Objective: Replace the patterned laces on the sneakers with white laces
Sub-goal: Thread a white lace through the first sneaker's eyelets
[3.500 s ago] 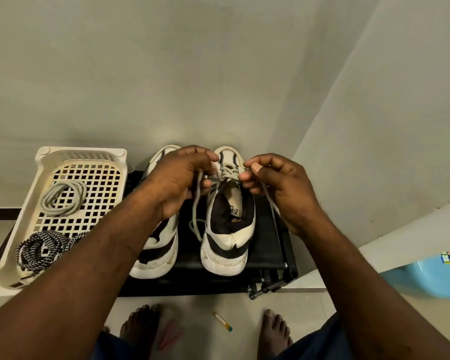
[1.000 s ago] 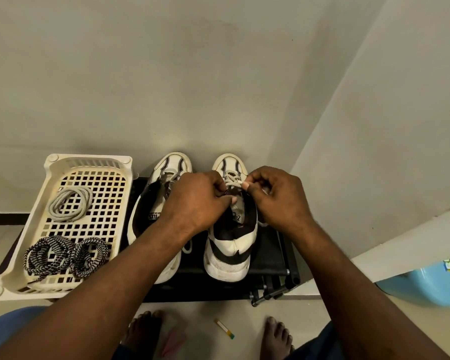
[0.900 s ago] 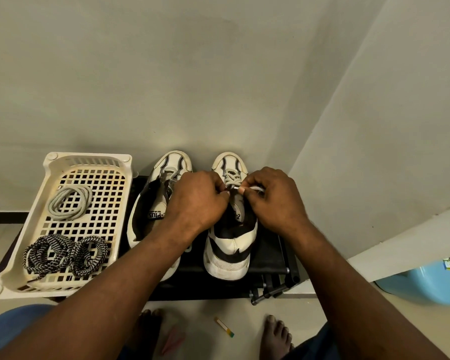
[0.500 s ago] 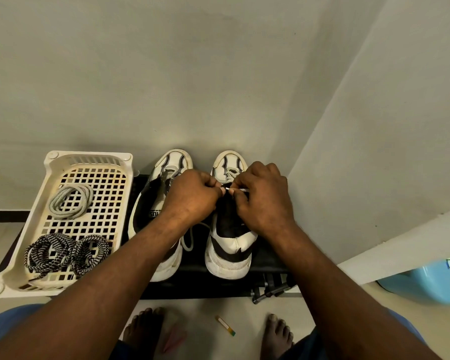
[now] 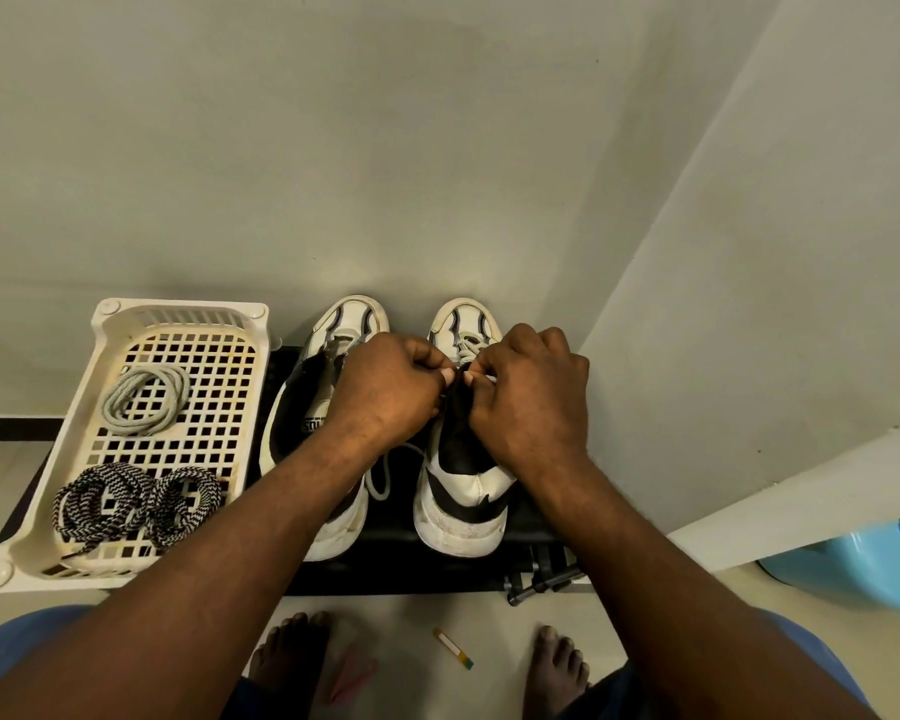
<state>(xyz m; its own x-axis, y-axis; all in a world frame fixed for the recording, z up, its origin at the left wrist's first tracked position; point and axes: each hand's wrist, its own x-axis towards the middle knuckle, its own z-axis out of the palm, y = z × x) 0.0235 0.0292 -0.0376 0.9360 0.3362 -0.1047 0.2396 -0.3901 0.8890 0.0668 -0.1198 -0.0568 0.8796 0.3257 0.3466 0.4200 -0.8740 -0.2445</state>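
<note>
Two white-and-black sneakers stand side by side on a black bench [image 5: 484,576]. My left hand [image 5: 391,389] and my right hand [image 5: 533,394] meet over the tongue of the right sneaker [image 5: 463,491], each pinching a white lace [image 5: 380,472] at the upper eyelets. A loop of that lace hangs down between the shoes. The left sneaker [image 5: 302,407] is partly hidden under my left forearm. Two coiled black-and-white patterned laces [image 5: 136,504] and one coiled white lace [image 5: 146,400] lie in a cream basket [image 5: 22,558] to the left.
Walls close in behind and to the right of the bench. A light blue tub [image 5: 863,569] sits on the floor at the right. My bare feet [image 5: 289,662] stand in front of the bench, with a small stick [image 5: 453,649] and a pink scrap [image 5: 352,678] between them.
Both hands have moved from holding the lace ends apart above the right sneaker to pressing close together at its tongue. The view has shifted slightly.
</note>
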